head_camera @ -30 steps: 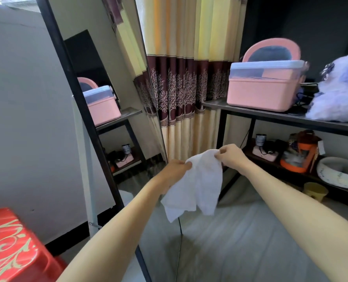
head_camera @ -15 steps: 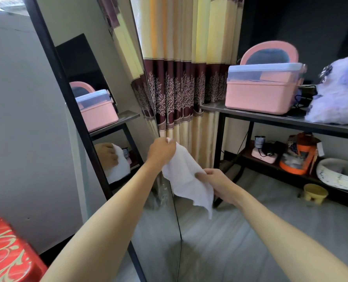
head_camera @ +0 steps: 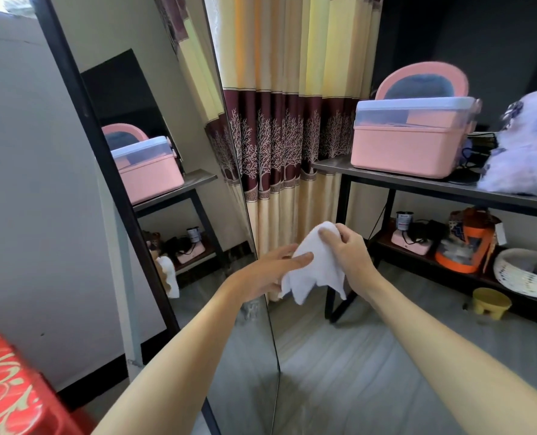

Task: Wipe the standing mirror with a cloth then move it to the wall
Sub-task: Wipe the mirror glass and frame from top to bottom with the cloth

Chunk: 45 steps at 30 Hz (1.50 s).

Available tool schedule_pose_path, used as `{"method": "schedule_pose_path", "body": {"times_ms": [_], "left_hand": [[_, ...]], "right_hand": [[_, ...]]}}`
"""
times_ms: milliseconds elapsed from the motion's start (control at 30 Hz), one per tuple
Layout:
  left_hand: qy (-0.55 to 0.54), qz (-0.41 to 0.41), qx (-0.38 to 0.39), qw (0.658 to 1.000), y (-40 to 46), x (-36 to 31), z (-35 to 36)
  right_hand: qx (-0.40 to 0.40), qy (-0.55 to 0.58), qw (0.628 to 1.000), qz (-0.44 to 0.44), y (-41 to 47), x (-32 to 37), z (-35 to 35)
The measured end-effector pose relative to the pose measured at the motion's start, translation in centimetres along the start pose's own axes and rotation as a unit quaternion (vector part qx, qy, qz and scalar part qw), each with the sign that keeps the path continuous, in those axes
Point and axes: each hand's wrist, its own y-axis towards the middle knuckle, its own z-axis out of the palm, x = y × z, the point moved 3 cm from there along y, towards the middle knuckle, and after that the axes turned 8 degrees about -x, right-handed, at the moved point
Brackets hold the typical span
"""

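Both hands hold the crumpled white cloth (head_camera: 314,268) just right of the tall black-framed standing mirror (head_camera: 154,146), left hand (head_camera: 267,274) pinching it, right hand (head_camera: 348,249) in a curled grip on top.

the cloth (head_camera: 316,265) is plain white. the standing mirror (head_camera: 154,152) has a thin black frame, and its glass gives back the pinks and creams of the room. the curtain (head_camera: 292,120) runs in cream, yellow and orange stripes, crossed by a dark maroon band printed with pale bare trees. the storage box (head_camera: 408,149) is salmon pink with a clear, bluish-white lid. the shelf (head_camera: 433,183) is dark grey on black legs. a fluffy lilac-white thing (head_camera: 524,152) lies on it. below stand an orange container (head_camera: 461,249), a white speckled basket (head_camera: 527,274) and a mustard yellow pot (head_camera: 491,301). the stool (head_camera: 6,394) is bright red with cream scrollwork. the floor (head_camera: 370,372) is streaked grey.
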Motion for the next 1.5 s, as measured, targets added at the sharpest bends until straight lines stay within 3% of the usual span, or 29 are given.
{"method": "schedule_pose_path", "body": {"times_ms": [100, 200, 333, 400, 467, 567, 633, 733, 800, 867, 900, 967, 1033, 1133, 1200, 1333, 1400, 1500], "left_hand": [[-0.049, 0.019, -0.006, 0.999, -0.2, -0.4, -0.3], [-0.048, 0.044, -0.118, 0.991, -0.5, -1.0, -1.0], [0.09, 0.064, -0.242, 0.964, -1.3, -2.0, -2.4], [0.212, 0.084, -0.291, 0.929, -2.6, -2.7, -3.2], [0.334, 0.119, -0.334, 0.873, -4.3, -3.9, -3.9], [0.509, 0.208, -0.41, 0.728, -7.4, -6.3, -4.9], [0.57, 0.255, -0.46, 0.631, -9.6, -7.7, -5.8], [0.598, 0.32, -0.518, 0.521, -12.2, -8.7, -7.5], [0.601, 0.347, -0.544, 0.473, -13.6, -9.1, -8.5], [0.583, 0.363, -0.573, 0.447, -14.6, -9.2, -9.4], [0.566, 0.362, -0.589, 0.45, -15.1, -9.2, -10.0], [0.505, 0.349, -0.615, 0.494, -15.8, -9.0, -10.8], [0.428, 0.326, -0.624, 0.567, -16.4, -8.5, -11.7], [0.295, 0.303, -0.593, 0.686, -16.0, -7.6, -12.6], [0.225, 0.314, -0.563, 0.73, -15.5, -6.8, -12.6], [0.176, 0.339, -0.553, 0.741, -15.1, -6.1, -12.3], [0.17, 0.34, -0.547, 0.745, -14.8, -5.9, -12.4], [0.173, 0.352, -0.539, 0.746, -14.7, -5.8, -12.6]], "right_hand": [[0.018, 0.044, 0.999, -0.007, 0.1, 0.3, 1.0], [0.036, 0.064, 0.997, 0.026, 0.3, -0.3, 1.8], [-0.001, -0.002, 1.0, 0.005, 0.8, -0.2, 3.0], [-0.008, -0.034, 0.999, -0.034, 0.8, 0.9, 4.0], [0.001, -0.067, 0.994, -0.083, 0.7, 2.1, 5.1], [0.021, -0.102, 0.987, -0.124, 0.7, 4.5, 7.3], [0.014, -0.122, 0.98, -0.153, 1.0, 6.6, 8.8], [0.012, -0.129, 0.969, -0.213, 1.5, 10.6, 11.1], [0.025, -0.106, 0.961, -0.254, 1.5, 14.0, 12.9], [0.015, -0.074, 0.955, -0.287, 1.4, 17.0, 14.5], [0.011, -0.06, 0.951, -0.304, 1.1, 18.1, 15.4], [0.023, -0.057, 0.934, -0.353, 0.4, 19.0, 17.1], [0.066, -0.067, 0.91, -0.404, -1.2, 17.9, 18.5], [0.105, -0.052, 0.907, -0.403, -4.2, 12.5, 18.3], [0.154, -0.06, 0.905, -0.391, -6.6, 7.0, 17.0], [0.271, -0.127, 0.917, -0.263, -7.9, -0.4, 13.6], [0.251, -0.133, 0.93, -0.235, -6.7, 0.2, 12.7], [0.163, -0.088, 0.944, -0.272, -4.9, 5.9, 12.7]]}}
